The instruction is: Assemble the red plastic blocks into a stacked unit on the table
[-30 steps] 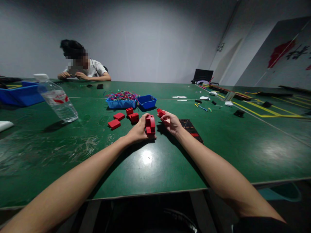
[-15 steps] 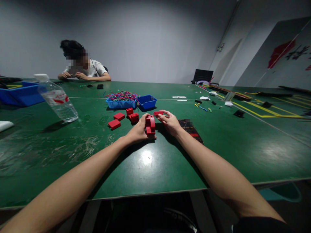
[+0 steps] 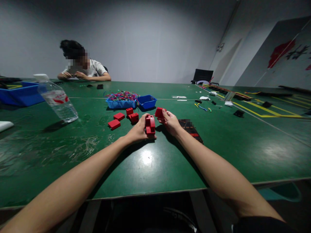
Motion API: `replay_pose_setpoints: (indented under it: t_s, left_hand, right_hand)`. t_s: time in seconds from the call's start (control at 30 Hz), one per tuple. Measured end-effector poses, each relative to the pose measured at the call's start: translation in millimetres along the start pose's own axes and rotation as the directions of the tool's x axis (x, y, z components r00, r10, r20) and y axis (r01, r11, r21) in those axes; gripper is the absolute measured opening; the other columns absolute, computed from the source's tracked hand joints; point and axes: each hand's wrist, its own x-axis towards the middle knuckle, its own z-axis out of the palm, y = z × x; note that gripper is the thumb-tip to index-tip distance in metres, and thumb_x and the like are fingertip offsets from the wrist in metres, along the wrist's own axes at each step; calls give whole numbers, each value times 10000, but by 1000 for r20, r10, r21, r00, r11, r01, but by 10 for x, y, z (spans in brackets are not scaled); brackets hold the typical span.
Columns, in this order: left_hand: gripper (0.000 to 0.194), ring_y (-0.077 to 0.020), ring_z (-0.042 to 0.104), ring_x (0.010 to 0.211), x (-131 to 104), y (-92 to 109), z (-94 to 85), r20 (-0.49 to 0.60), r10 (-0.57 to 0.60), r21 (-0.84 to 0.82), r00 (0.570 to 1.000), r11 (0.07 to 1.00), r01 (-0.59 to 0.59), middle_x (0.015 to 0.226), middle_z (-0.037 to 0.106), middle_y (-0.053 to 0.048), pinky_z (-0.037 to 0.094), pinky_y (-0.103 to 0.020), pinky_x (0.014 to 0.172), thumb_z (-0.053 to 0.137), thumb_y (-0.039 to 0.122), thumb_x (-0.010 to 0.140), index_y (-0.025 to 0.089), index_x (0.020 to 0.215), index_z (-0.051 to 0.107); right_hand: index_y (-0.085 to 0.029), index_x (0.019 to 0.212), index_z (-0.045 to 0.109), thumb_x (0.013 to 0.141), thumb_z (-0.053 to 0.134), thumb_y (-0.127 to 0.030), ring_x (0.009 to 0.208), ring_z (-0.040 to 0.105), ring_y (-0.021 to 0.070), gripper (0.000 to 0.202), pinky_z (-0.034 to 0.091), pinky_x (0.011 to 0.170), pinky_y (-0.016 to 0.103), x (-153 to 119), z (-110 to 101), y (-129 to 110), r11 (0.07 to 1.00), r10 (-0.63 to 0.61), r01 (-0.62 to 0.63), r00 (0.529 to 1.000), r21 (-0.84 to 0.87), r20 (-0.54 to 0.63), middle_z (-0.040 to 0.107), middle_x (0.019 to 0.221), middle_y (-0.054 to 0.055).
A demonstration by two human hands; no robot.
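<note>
Both hands hold red parts over the green table [image 3: 157, 168].
Left hand [image 3: 139, 131] grips a red clip [image 3: 150, 125] at its fingertips; right hand [image 3: 171, 122], just beside it, pinches a red block [image 3: 159, 112] above its fingers. More red blocks [image 3: 123, 117] lie beyond the left hand.

Red blocks loose on worktop: four, at [image 3: 114, 124], [image 3: 119, 116], [image 3: 129, 111], [image 3: 134, 117]
Red blocks in hands: two, the red assembly [image 3: 150, 125] and the small red block [image 3: 159, 112]
Blue trays: three, wire tray [image 3: 120, 103], small tray [image 3: 147, 101], far-left tray [image 3: 20, 94]
Water bottles: one [image 3: 57, 101]
Own hands: two, left hand [image 3: 139, 130], right hand [image 3: 171, 123]
Other people: one [image 3: 82, 68]
Dark flat devices by right hand: one [image 3: 190, 128]
</note>
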Motion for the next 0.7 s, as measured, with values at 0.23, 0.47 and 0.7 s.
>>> replay_pose_setpoints:
  t_s: [0.23,0.47,0.7]
  left_hand:
    - [1042,-313,464,1244,4,8,1,0,-2,-3,1000,1000,2,1344,406,-175,388,-485,1048,824,468,542,214,1345,211]
    - [1042,-314,457,1248,4,0,1,6,-8,5,1000,1000,8,1350,394,-180,385,-482,1053,828,460,540,206,1338,207]
    - [1042,-321,457,1248,12,-14,11,4,-2,0,1000,1000,2,1350,392,-171,393,-492,1043,830,459,535,219,1339,212]
  right_hand:
    - [-169,872,540,849,619,-414,526,631,83,259,486,478,161,-33,14,-25,999,22,-22,1000,-40,3,673,685,7]
    - [-146,824,568,923,520,-285,534,639,91,176,483,475,166,-59,44,-63,998,64,-64,998,-3,-3,675,677,24]
    - [-174,889,517,918,467,-155,503,634,79,61,443,441,146,-72,56,-80,997,79,-79,997,14,-16,696,731,11]
